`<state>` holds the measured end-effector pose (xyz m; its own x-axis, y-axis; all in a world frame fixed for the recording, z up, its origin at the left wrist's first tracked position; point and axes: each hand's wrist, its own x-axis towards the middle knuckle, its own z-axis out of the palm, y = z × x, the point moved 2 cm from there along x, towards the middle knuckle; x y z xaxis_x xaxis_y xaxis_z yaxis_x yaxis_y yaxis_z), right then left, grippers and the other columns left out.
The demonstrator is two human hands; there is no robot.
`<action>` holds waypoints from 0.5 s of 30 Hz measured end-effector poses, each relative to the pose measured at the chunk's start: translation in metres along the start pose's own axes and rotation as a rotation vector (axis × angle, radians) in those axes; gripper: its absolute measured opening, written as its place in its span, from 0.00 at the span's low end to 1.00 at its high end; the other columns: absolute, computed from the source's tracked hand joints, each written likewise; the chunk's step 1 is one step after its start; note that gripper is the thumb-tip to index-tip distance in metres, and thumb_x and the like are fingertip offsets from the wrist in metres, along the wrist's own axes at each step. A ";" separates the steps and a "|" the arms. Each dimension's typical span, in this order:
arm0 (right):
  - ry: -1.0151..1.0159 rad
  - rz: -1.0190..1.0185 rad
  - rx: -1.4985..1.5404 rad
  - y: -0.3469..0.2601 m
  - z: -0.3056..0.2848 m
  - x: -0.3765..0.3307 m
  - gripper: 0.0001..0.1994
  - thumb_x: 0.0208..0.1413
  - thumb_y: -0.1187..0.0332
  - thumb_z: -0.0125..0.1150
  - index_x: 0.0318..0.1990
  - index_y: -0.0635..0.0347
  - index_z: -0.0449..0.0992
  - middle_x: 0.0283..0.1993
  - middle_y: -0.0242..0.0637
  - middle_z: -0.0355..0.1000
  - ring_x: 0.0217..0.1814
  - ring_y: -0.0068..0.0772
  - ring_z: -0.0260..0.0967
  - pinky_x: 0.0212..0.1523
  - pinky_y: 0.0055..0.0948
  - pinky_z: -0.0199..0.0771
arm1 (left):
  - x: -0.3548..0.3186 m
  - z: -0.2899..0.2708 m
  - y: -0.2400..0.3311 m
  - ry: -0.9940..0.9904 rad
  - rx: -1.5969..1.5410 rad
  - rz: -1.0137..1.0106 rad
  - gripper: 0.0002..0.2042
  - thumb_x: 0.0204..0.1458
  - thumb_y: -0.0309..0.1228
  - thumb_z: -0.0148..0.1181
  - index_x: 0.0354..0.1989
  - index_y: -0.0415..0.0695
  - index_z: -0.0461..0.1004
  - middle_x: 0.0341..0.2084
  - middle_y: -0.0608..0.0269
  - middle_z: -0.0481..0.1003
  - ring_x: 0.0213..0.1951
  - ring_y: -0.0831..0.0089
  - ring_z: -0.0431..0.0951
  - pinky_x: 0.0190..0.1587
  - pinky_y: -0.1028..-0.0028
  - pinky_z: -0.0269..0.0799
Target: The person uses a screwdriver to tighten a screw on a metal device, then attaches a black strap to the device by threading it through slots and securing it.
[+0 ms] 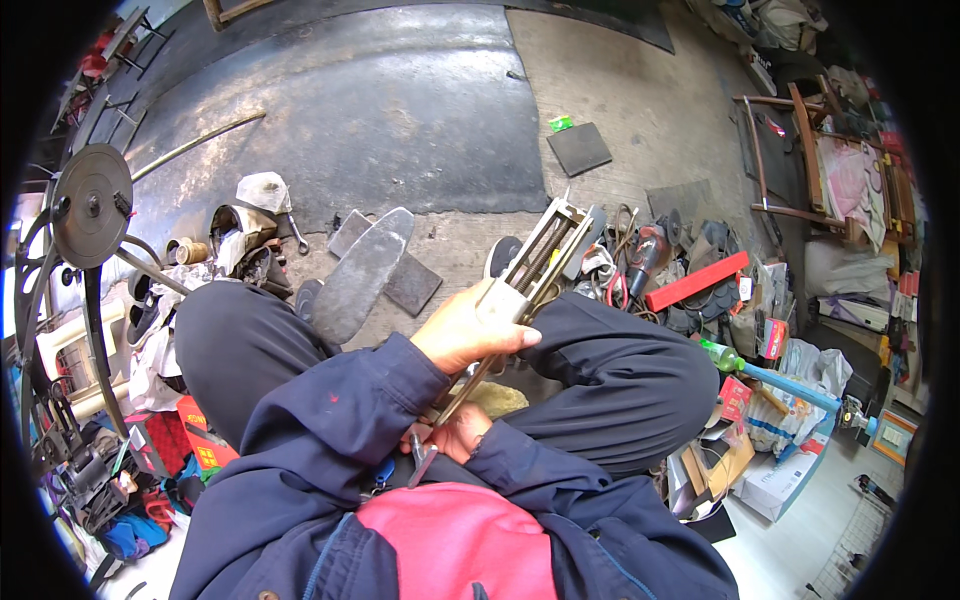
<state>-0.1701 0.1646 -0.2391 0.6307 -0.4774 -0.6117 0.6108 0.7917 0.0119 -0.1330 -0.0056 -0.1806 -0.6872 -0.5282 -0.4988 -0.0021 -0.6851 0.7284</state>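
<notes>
A long metal tool (541, 258) slants away from my lap, with an open frame, a spring or threaded rod inside and a thin point at its far end. Its exact kind I cannot tell. My left hand (465, 328) wraps round its middle, thumb across the top. Close to my belly, my right hand (460, 432) is closed round the near end, by a metal crossbar handle (423, 462). Some of its fingers are hidden. Under the tool, between my legs, lies a yellowish lump (503, 398). A grey sole-shaped piece (368, 275) lies on the floor beyond my left knee.
At left stands a machine with a round metal wheel (92, 205). Right of my knee lie a red bar (697, 280), a power tool (648, 250), a green bottle (722, 355) and cluttered boxes. Ahead are a dark floor mat (400, 120) and a dark square piece (579, 149).
</notes>
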 end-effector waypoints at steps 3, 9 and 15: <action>0.051 -0.003 0.009 -0.001 0.004 -0.001 0.27 0.68 0.49 0.41 0.56 0.65 0.73 0.43 0.51 0.79 0.44 0.54 0.80 0.45 0.47 0.82 | -0.005 0.002 0.004 0.050 0.033 0.026 0.25 0.45 0.37 0.75 0.48 0.40 0.71 0.31 0.66 0.73 0.32 0.79 0.72 0.34 0.76 0.71; 0.119 -0.064 0.039 -0.009 0.013 -0.003 0.24 0.69 0.53 0.43 0.55 0.66 0.71 0.41 0.49 0.77 0.38 0.54 0.80 0.38 0.44 0.85 | -0.012 0.005 0.014 0.017 -0.022 0.141 0.30 0.43 0.34 0.76 0.54 0.40 0.70 0.38 0.67 0.72 0.38 0.80 0.71 0.40 0.77 0.71; 0.309 -0.151 0.001 -0.013 0.018 -0.003 0.21 0.69 0.55 0.44 0.53 0.66 0.70 0.44 0.47 0.75 0.40 0.51 0.78 0.40 0.48 0.84 | -0.023 0.006 0.022 -0.057 -0.033 0.356 0.35 0.45 0.32 0.75 0.63 0.40 0.66 0.50 0.64 0.73 0.51 0.77 0.70 0.54 0.75 0.68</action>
<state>-0.1717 0.1486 -0.2225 0.3579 -0.4511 -0.8176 0.6871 0.7202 -0.0966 -0.1214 -0.0052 -0.1500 -0.6798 -0.7086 -0.1889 0.2677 -0.4796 0.8357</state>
